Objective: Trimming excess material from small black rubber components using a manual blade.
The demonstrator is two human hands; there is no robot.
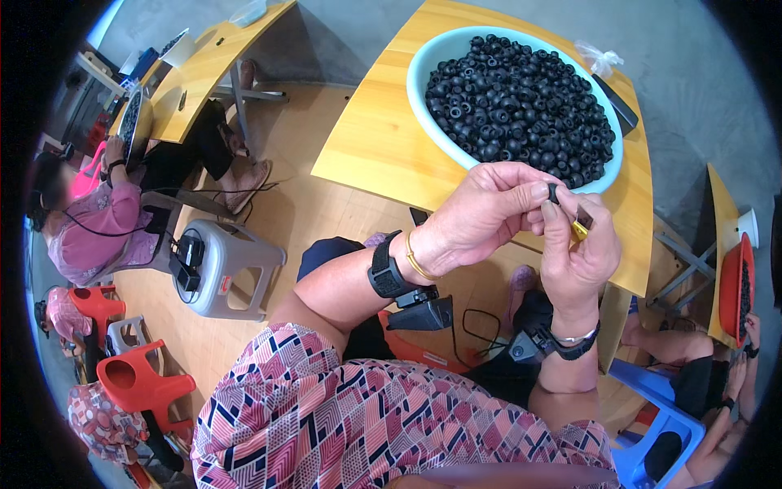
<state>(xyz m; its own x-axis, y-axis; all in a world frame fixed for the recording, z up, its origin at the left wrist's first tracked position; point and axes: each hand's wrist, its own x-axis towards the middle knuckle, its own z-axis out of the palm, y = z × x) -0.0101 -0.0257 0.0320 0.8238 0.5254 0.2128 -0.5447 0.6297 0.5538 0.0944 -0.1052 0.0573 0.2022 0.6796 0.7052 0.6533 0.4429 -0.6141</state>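
My left hand (pixel 489 208) is closed, pinching a small black round part (pixel 552 193) between thumb and fingertips. My right hand (pixel 580 257) meets it there, its thumb tip against the underside of the part. Between the right hand's fingers shows a short yellow piece (pixel 579 230), like the end of a small tool; the fingers hide the rest. Just beyond both hands stands a wide pale-blue basin (pixel 415 85), heaped with black hollow round parts (pixel 521 102) of the same look.
The basin rests on a wooden table (pixel 358 134), with a clear plastic bag (pixel 599 59) and a dark flat object (pixel 617 106) behind it. At left are a grey stool (pixel 224 273) and a seated person in pink (pixel 102 228). A blue chair (pixel 664 416) stands at lower right, near another person.
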